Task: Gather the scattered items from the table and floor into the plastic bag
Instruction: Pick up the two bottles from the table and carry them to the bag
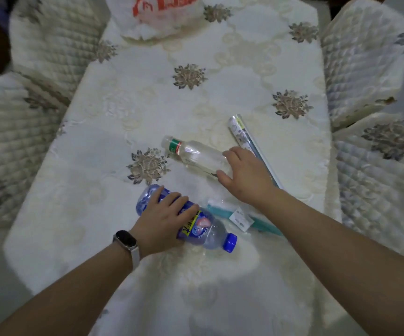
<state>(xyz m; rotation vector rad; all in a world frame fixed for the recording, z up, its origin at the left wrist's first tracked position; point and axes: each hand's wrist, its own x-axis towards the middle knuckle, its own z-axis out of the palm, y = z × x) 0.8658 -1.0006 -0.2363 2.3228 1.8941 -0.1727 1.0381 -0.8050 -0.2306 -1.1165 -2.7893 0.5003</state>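
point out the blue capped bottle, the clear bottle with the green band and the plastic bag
Blue-capped clear plastic bottle with blue label (203, 229): head view, on its label.
Clear plastic bottle with green and red neck band (196, 154): head view, mid body.
White plastic bag with red print (162, 18): head view, front face.

Top edge cuts off the plastic bag (164, 19); right hand (247, 177) hides the base of the clear bottle (198, 155)

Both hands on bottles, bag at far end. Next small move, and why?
Probably lift both bottles off the table. The left hand curls over the blue bottle, the right hand grips the clear bottle near its base; both lie flat, and the plastic bag sits at the far end.
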